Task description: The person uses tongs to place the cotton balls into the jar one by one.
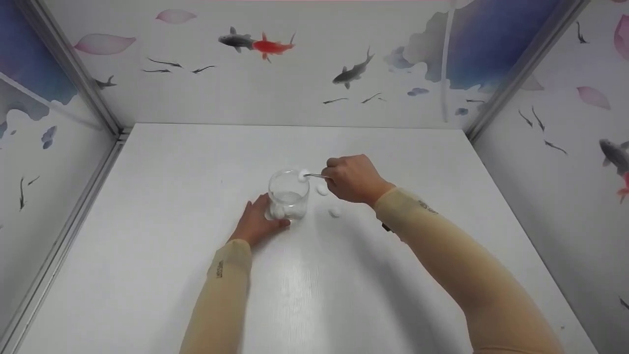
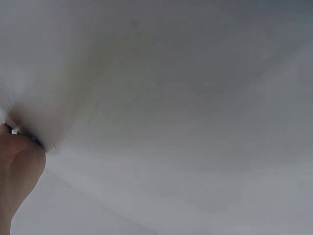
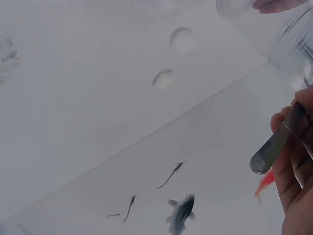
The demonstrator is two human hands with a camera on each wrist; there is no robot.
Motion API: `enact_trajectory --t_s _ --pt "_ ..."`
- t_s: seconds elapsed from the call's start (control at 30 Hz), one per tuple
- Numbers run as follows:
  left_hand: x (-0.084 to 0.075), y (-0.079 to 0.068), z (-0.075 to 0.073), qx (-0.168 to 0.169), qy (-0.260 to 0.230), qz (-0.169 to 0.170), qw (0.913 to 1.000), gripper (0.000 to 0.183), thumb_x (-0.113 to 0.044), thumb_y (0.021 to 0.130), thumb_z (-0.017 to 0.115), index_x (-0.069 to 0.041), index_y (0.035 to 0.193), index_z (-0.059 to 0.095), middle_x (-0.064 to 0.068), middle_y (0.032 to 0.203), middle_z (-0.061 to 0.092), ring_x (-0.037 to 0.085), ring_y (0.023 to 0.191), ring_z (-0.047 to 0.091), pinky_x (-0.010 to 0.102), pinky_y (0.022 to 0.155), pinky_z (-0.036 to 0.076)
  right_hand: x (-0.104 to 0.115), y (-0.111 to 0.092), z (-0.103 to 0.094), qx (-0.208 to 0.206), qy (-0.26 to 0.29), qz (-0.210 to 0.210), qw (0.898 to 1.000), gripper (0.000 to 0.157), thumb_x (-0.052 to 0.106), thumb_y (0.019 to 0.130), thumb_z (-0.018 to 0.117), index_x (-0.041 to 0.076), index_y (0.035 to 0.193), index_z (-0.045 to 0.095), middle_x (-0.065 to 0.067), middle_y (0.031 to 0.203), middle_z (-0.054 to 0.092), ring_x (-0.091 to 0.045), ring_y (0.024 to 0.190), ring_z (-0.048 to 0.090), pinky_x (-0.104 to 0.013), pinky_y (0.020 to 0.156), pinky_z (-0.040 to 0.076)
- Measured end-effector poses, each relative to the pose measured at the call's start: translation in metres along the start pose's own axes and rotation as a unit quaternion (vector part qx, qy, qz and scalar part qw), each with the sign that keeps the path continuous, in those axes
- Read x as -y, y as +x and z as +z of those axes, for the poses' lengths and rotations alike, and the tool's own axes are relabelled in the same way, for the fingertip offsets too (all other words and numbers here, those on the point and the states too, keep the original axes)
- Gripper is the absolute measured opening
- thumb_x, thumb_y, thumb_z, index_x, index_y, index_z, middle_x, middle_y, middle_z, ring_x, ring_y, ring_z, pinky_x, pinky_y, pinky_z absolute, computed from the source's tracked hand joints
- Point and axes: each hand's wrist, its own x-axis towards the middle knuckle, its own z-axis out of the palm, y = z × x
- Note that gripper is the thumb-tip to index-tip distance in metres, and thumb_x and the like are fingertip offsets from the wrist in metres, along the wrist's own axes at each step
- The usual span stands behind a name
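Observation:
A clear glass jar (image 1: 289, 196) with several white cotton balls (image 1: 295, 212) at its bottom stands near the middle of the table. My left hand (image 1: 256, 221) grips its lower part, thumb at the near side and fingers round the left. In my right hand (image 1: 355, 178) is a pair of metal tweezers (image 3: 272, 147), whose rounded back end shows in the right wrist view. One cotton ball (image 1: 303, 175) sits at the tweezers' tips, overlapping the jar's right rim in the head view. The left wrist view catches only part of the left hand (image 2: 19, 166).
Two loose cotton balls lie on the white table (image 1: 162, 196) right of the jar, one (image 1: 322, 190) below the right hand and another (image 1: 334, 212) closer to me. Walls printed with fish border the table at the back (image 1: 295, 105) and both sides.

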Motion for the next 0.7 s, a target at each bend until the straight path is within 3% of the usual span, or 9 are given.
enact_trajectory --t_s 0.17,0.37,0.7 --pt "-0.002 0.000 0.001 -0.002 0.012 0.000 0.9999 0.097 -0.047 0.080 0.082 -0.016 0.157 0.031 0.006 0.160 0.032 0.025 0.149 0.019 0.038 0.123 -0.004 0.006 0.002 0.004 0.012 -0.007 -0.013 1.000 0.014 0.005 0.086 0.065 0.012 0.083 0.076 0.001 0.071 0.062 -0.014 0.054 0.057 -0.030 0.045 0.051" --pt "-0.004 -0.001 0.000 -0.009 0.023 0.025 0.9994 0.095 -0.044 0.080 0.082 -0.014 0.156 0.034 0.009 0.157 0.038 0.025 0.147 0.026 0.038 0.123 -0.003 0.011 0.002 0.006 0.020 -0.011 -0.022 0.999 0.013 0.004 0.084 0.066 0.011 0.083 0.076 0.001 0.070 0.062 -0.014 0.055 0.059 -0.031 0.045 0.051" --pt "-0.002 -0.001 -0.001 -0.005 0.018 0.023 0.9996 0.097 -0.045 0.080 0.082 -0.012 0.156 0.032 0.011 0.159 0.034 0.026 0.148 0.023 0.038 0.123 -0.003 0.002 -0.008 0.002 0.005 0.007 -0.019 1.000 0.013 0.003 0.082 0.066 0.012 0.085 0.075 0.001 0.071 0.060 -0.016 0.054 0.055 -0.033 0.041 0.046"
